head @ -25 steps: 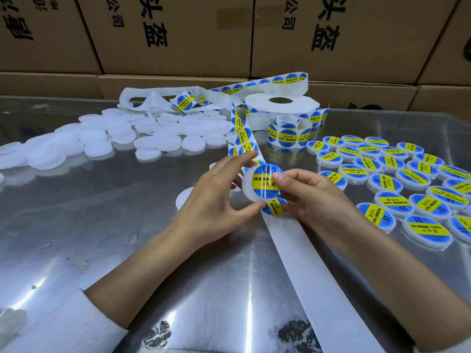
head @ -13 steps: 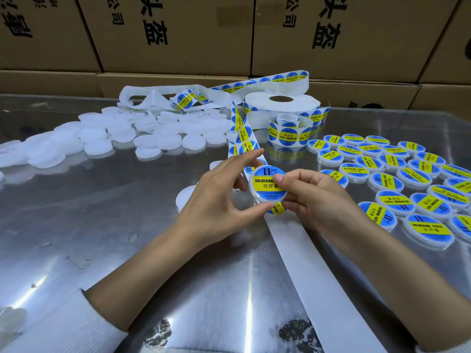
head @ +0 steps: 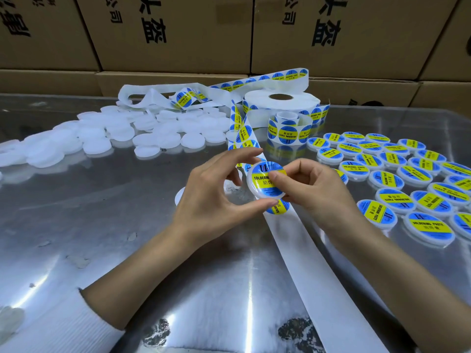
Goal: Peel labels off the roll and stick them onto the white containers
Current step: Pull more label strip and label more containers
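Left grip [head: 216,192] pinches tub [head: 266,180] by rim; right grip [head: 316,189] presses label [head: 262,174] with thumb, fingers curled behind.

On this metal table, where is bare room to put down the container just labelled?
Bare metal lies left of the left hand, below the plain white containers, and between the forearms beside the empty backing strip. It is crowded on the right, among the labelled containers, and around the label roll.

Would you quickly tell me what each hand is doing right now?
Left hand: holding the round white container with the blue-and-yellow label by its rim, between thumb and forefinger.
Right hand: fingers curled, thumb pressing on that container's label.
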